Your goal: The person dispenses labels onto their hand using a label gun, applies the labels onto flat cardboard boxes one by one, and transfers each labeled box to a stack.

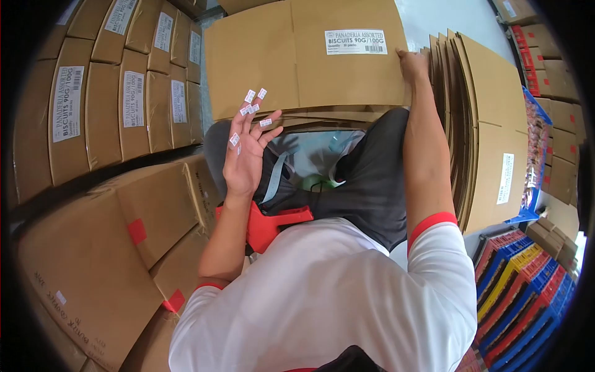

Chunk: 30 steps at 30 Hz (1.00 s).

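Observation:
My left hand (245,155) is raised with its fingers spread, and several small white printed stickers (250,96) cling to the fingers. It holds nothing else. At the right edge of a flattened cardboard carton (248,62), my right hand (414,65) grips the board, the fingers partly hidden from me. A white label (356,42) on that carton reads "Panaderia Assorted Biscuits 90G/100G". More flat cardboard lies under it, in front of my knees. Beside my left forearm, at my lap, is a red plastic object (266,223) whose kind I cannot make out.
Flattened cartons (489,111) stand on edge to my right. Labelled, closed boxes (68,102) are stacked at the left, with larger cartons (93,248) below them. Red, blue and yellow crates (520,279) are stacked at the lower right. More boxes (561,118) line the far right.

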Available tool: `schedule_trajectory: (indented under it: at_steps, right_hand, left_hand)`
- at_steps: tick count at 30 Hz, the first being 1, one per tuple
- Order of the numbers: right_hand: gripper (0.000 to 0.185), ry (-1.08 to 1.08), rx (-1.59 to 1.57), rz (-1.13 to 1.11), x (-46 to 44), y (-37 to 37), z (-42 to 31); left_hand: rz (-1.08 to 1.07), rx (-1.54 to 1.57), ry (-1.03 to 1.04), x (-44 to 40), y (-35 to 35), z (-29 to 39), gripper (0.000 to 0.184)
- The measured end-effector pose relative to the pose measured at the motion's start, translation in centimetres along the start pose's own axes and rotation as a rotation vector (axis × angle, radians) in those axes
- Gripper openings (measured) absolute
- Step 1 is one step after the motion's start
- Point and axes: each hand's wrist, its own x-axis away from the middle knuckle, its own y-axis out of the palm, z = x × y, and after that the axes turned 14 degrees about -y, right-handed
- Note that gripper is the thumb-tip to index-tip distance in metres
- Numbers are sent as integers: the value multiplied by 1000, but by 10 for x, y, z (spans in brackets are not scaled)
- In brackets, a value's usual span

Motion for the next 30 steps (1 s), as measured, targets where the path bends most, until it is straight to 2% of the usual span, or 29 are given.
schedule_trajectory:
  at_steps: [2,3,5,7,10,11,13,18,22,24,25,27,28,29,30]
  right_hand:
    - [44,-162,-230,-19,1,-9,-13]
    - [44,-159,-235,-16,13,-18,-25]
    - [44,-389,-149,115,60,-50,-63]
    - [45,-474,-297,235,122,-90,-97]
    - [48,-559,-328,366,170,-190,-85]
    - [50,-588,-427,428,190,-217,-82]
    - [53,-656,-396,609,234,-272,-67]
    - [54,-581,-367,1043,309,-374,16]
    - [53,-486,-415,1200,339,-400,87]
    - [51,-310,-409,1236,344,-407,122]
    - [51,-310,-412,1230,341,-418,141]
    - [44,-41,-623,1399,334,-439,172]
    - [38,-60,-249,1522,334,-411,146]
    - [38,-60,-250,1515,332,-392,116]
    - [36,-190,75,1480,329,-374,88]
  left_hand:
    - [0,-2,11,1,0,1,81]
    - [2,0,11,3,0,2,80]
    - [-5,-8,8,5,1,2,80]
    - [-17,-8,13,6,2,2,80]
    - [-42,7,25,6,1,1,80]
    - [-49,16,24,6,1,1,80]
    - [-64,32,20,7,2,1,79]
    - [-124,17,18,6,2,-3,80]
    - [-154,-17,17,6,8,-3,80]
    - [-149,-21,14,6,9,-2,80]
    - [-139,-25,10,8,8,-1,79]
    - [-136,-20,29,9,6,-1,79]
    - [-141,-12,48,9,6,-2,78]
    - [-134,-13,51,9,7,-2,78]
    - [-123,29,56,9,8,-1,79]
